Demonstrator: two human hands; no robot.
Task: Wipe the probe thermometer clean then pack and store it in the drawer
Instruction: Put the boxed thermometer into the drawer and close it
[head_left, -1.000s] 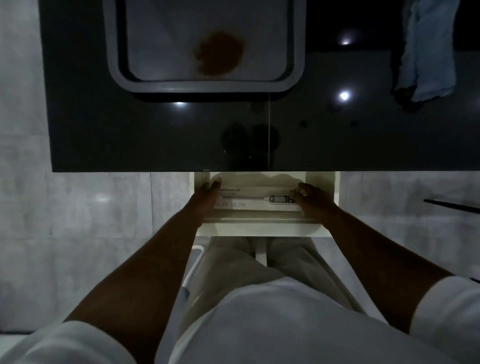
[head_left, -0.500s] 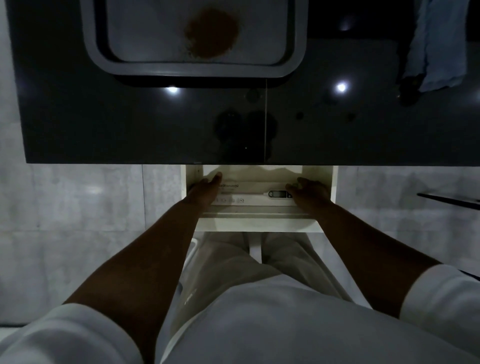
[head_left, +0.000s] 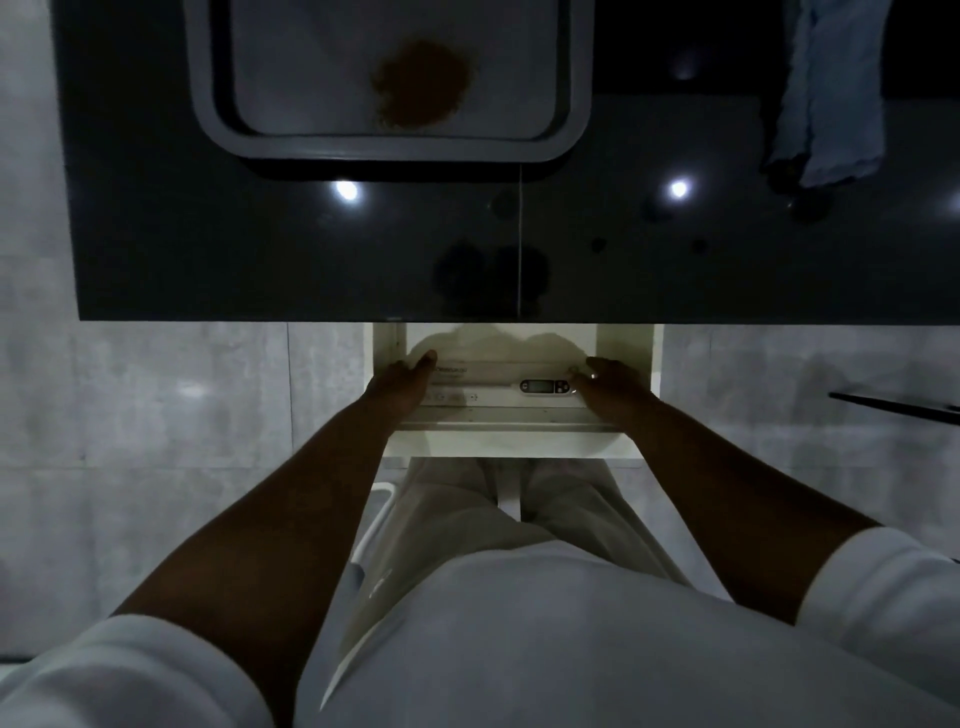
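Note:
A long white thermometer box (head_left: 498, 389), printed with a picture of the probe thermometer and its display, lies across the open white drawer (head_left: 511, 444) under the black counter. My left hand (head_left: 402, 384) holds the box's left end and my right hand (head_left: 610, 387) holds its right end. Both hands reach down into the drawer. The thermometer itself is hidden inside the box.
A glossy black counter (head_left: 311, 260) overhangs the drawer. On it stand a grey tray (head_left: 218, 114) with a brown stain and, at the far right, a pale blue cloth (head_left: 826, 104). Grey floor tiles lie on both sides of the drawer. A dark bar (head_left: 893, 408) juts in at right.
The view shifts a little between frames. Both hands stay on the ends of the box inside the drawer, with the box sitting slightly deeper than a second ago.

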